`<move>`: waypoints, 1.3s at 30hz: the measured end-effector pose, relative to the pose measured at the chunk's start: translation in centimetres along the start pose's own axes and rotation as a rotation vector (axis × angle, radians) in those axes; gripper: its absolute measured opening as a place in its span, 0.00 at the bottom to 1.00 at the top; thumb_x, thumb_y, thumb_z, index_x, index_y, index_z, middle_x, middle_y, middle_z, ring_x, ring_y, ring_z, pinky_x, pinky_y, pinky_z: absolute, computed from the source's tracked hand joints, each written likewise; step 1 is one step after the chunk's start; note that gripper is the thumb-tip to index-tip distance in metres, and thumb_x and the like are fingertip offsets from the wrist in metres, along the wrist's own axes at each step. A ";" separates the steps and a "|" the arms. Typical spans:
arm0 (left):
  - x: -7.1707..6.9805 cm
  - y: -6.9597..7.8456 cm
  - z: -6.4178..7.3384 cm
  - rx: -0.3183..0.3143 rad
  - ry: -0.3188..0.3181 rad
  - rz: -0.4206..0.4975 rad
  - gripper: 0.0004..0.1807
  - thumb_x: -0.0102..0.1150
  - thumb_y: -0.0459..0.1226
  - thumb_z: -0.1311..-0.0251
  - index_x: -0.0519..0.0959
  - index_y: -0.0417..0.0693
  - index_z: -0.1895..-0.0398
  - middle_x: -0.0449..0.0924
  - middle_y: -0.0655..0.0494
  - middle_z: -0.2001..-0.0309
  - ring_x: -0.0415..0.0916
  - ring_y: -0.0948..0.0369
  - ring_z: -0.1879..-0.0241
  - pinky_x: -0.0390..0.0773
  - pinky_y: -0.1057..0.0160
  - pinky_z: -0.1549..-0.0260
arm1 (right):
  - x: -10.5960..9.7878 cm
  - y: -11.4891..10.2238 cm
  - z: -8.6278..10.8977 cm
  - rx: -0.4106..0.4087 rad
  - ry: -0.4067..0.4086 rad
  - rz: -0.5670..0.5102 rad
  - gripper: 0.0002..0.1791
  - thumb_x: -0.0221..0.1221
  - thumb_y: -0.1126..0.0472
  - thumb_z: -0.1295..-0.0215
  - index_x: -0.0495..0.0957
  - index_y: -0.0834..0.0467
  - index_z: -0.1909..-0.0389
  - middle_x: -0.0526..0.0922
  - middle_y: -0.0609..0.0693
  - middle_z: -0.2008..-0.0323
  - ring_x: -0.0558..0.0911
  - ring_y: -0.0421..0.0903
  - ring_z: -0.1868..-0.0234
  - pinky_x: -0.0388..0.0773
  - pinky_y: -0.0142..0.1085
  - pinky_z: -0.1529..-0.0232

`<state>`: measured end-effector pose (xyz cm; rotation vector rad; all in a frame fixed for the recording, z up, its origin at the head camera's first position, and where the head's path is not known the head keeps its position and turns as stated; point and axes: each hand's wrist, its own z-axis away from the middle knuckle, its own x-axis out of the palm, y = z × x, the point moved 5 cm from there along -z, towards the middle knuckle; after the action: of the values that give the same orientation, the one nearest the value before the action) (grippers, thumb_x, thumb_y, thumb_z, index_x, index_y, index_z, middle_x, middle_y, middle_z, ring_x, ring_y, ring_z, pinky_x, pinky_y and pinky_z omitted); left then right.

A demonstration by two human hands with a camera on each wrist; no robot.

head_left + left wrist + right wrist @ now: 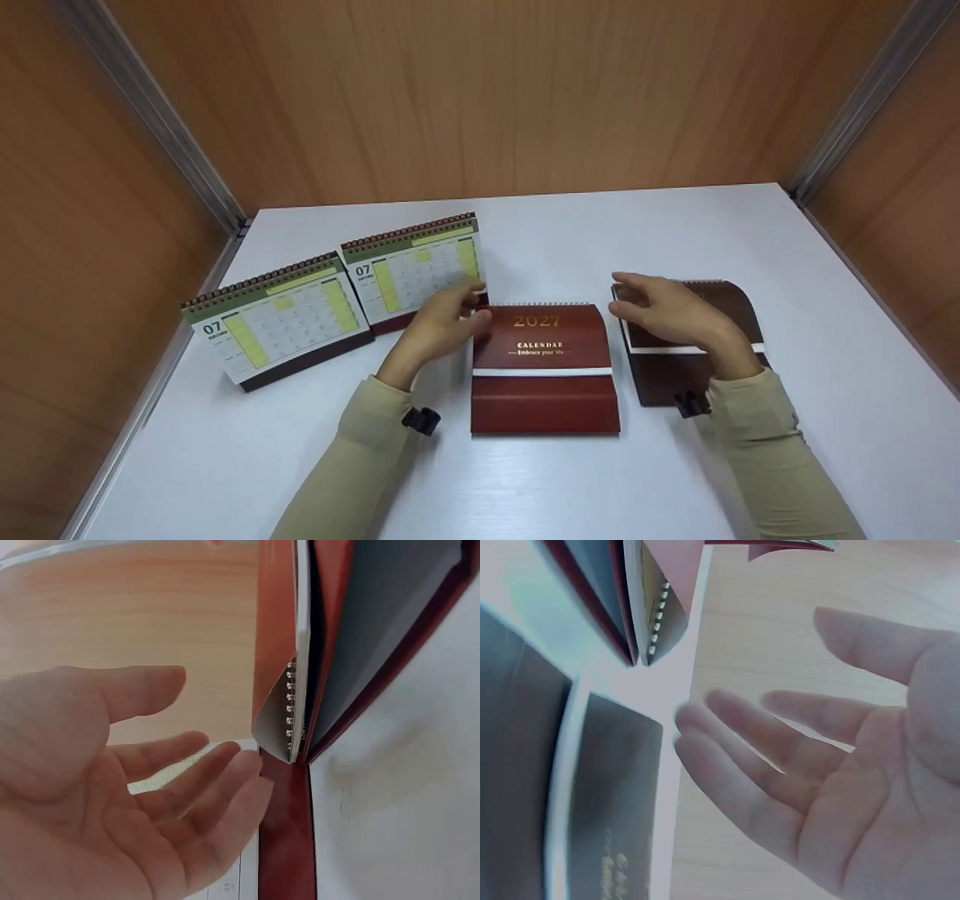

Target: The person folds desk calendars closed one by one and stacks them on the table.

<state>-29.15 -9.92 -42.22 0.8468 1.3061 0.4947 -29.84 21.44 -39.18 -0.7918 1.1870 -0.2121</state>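
A red desk calendar (541, 405) marked 2027 stands tented in the middle of the white table, its spiral binding along the top. My left hand (439, 326) hovers at its upper left corner, fingers spread and palm inward. Whether a fingertip touches the cover cannot be told. To the right stands a dark brown desk calendar (660, 379), partly covered by my right hand (671, 311) in the head view. Relaxed fingers of that hand hold nothing, as the right wrist view shows, and the red calendar's (679, 577) spiral edge appears beyond them.
Two desk calendars turned to the 07 page, one at far left (292, 322) and one behind my left hand (420, 270), stand side by side at an angle. Wooden panels (510, 97) enclose the white table (510, 487) at the back and sides.
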 end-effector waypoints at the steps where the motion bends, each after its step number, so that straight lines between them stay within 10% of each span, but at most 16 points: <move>1: -0.1 0.2 0.0 0.014 0.015 -0.030 0.31 0.64 0.40 0.26 0.71 0.43 0.23 0.77 0.40 0.33 0.75 0.45 0.33 0.74 0.46 0.32 | -0.3 -0.3 0.0 -0.015 0.019 0.026 0.37 0.56 0.51 0.19 0.61 0.67 0.19 0.77 0.67 0.31 0.78 0.63 0.32 0.73 0.60 0.31; 15: 0.1 2.2 0.8 0.215 0.169 -0.503 0.37 0.53 0.47 0.19 0.56 0.46 0.14 0.57 0.44 0.17 0.52 0.45 0.18 0.50 0.42 0.19 | -0.3 -3.9 -0.6 -0.084 0.215 0.295 0.42 0.53 0.43 0.18 0.52 0.58 0.15 0.55 0.66 0.18 0.55 0.67 0.18 0.56 0.67 0.23; 39: 5.3 0.3 0.3 0.075 -0.001 -0.675 0.38 0.29 0.55 0.14 0.42 0.46 0.12 0.35 0.47 0.13 0.31 0.49 0.14 0.34 0.43 0.17 | 7.7 -3.2 -1.9 -0.103 0.191 0.509 0.41 0.42 0.39 0.15 0.50 0.60 0.14 0.49 0.67 0.16 0.48 0.68 0.16 0.45 0.65 0.19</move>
<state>-27.61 -5.89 -45.32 0.4189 1.5176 -0.0893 -27.69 14.14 -43.12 -0.5423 1.5501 0.1998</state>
